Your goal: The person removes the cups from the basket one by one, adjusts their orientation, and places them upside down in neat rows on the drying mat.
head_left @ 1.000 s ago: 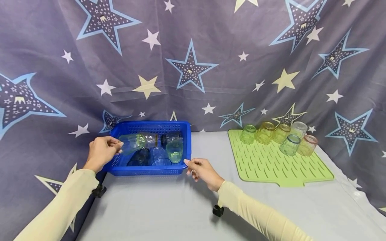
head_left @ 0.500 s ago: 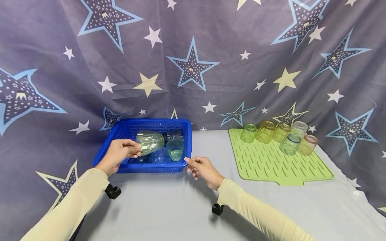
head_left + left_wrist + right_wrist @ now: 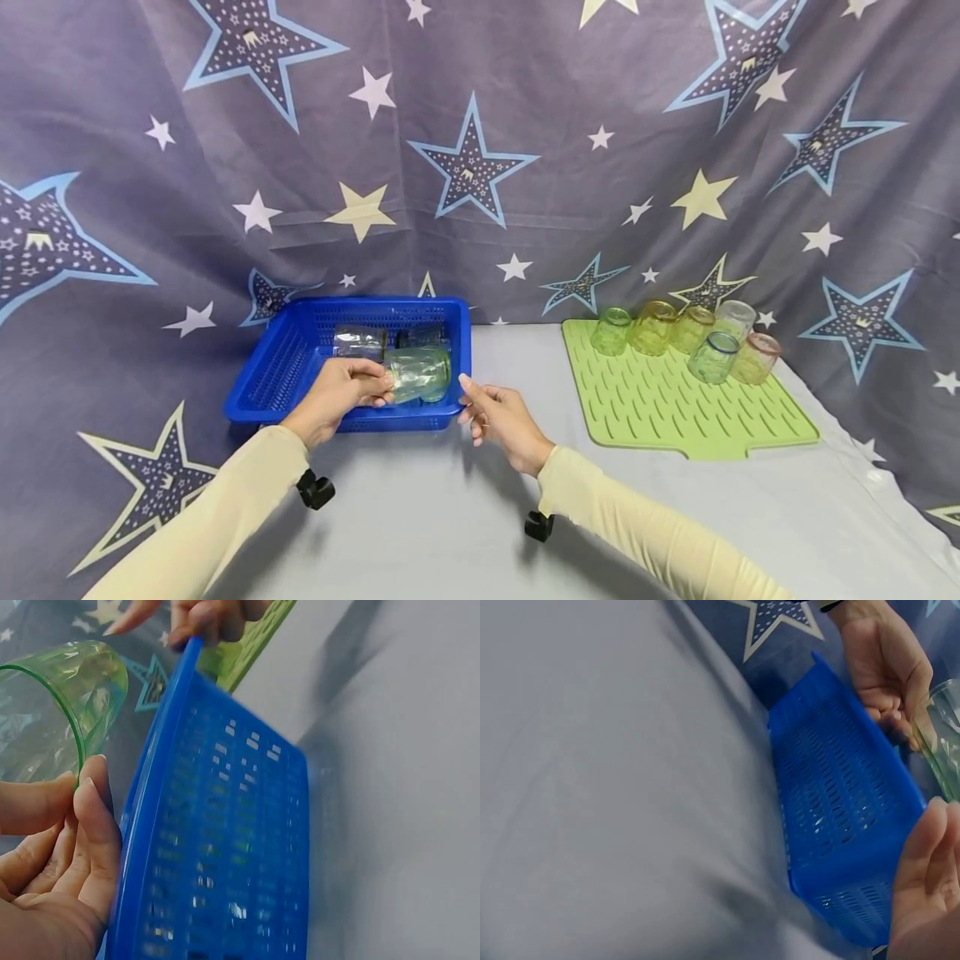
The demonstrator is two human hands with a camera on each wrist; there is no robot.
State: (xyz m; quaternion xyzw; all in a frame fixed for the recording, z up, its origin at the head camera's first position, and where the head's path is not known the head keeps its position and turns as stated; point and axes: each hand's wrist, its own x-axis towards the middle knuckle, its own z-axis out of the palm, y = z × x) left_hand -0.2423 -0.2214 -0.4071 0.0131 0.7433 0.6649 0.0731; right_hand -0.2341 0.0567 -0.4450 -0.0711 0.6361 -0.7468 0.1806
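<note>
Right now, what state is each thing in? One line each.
Blue basket: on the table, partly filled.
Clear glass in the basket: lying on its side.
Green glass: held sideways over the basket.
Left hand: pinching the green glass.
Right hand: at the basket's near right corner; grip unclear.
Green mat: flat on the table.
Six glasses on the mat: standing, toward its far edge.
Curtain: hanging, creased.

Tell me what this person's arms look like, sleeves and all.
The left sleeve and right sleeve are long, plain and pale cream, the right one wrinkled. A small black block shows beside each sleeve's end. No gloves are worn.
</note>
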